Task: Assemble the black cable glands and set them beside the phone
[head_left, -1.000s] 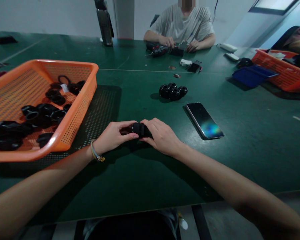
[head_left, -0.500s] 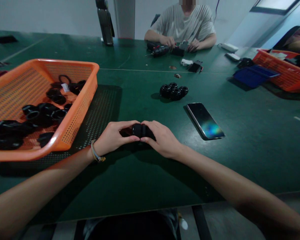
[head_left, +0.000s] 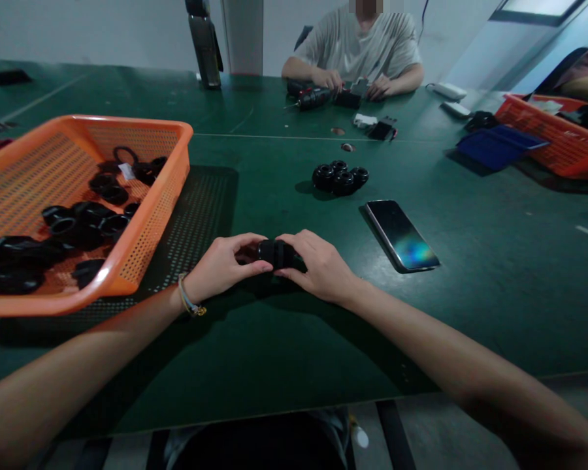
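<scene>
Between both hands, just above the green table, is a black cylindrical plastic part with a raised band round its middle. My left hand pinches its left end between thumb and fingers. On the other end, my right hand is closed, thumb below and fingers above. The fingers cover much of the part. Beyond the hands stands a cluster of round black fittings with holes in their tops. More black cylindrical parts lie inside the orange basket to the left.
A smartphone lies right of my hands. Across the table a person handles a dark item near a power drill. A blue tray and another orange basket stand at the right. A dark upright object rises at the back.
My fingers have shifted slightly on the black part, the two hands' fingertips now a little farther apart at the top. More of its banded middle shows. The surrounding objects stay put.
</scene>
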Available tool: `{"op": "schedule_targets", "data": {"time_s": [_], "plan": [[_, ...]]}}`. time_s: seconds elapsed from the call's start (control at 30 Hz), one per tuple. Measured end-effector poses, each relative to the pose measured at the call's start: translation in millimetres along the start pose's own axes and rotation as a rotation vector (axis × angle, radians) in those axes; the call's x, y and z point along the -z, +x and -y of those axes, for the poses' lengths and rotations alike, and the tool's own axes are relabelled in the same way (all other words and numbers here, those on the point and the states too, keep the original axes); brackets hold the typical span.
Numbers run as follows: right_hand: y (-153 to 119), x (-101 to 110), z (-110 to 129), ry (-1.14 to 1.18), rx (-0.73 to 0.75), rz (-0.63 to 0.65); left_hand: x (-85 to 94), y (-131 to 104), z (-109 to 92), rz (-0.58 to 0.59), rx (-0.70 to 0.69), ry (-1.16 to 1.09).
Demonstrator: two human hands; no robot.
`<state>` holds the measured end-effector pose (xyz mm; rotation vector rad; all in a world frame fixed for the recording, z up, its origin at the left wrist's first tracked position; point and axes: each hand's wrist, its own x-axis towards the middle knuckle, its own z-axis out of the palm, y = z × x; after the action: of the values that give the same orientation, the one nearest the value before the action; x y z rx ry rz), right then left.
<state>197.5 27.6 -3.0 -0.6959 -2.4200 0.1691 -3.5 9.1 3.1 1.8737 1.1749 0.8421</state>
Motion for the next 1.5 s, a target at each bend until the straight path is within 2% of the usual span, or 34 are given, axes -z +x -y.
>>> {"op": "schedule_targets", "data": {"time_s": [0.33, 0.73, 1.03, 1.23, 1.4, 1.5], "plan": [[1, 3, 3, 0.047, -0.036, 0.052, 0.7, -5, -3, -0.054, -0.176, 0.267], [2, 5, 7, 0.157, -0.192, 0.178, 0.9, -8, -1, -0.079, -0.299, 0.456], [5, 7, 10, 0.215, -0.310, 0.242, 1.2, -9, -2, -0.078, -0.323, 0.498], [5, 8, 12, 0.269, -0.368, 0.239, 1.4, -9, -1, -0.090, -0.365, 0.514], [6, 7, 13, 0.291, -0.383, 0.247, 1.9, -8, 1, -0.095, -0.403, 0.521], [5, 6, 11, 0.238, -0.317, 0.216, 2.5, -7, 1, -0.075, -0.370, 0.517]]}}
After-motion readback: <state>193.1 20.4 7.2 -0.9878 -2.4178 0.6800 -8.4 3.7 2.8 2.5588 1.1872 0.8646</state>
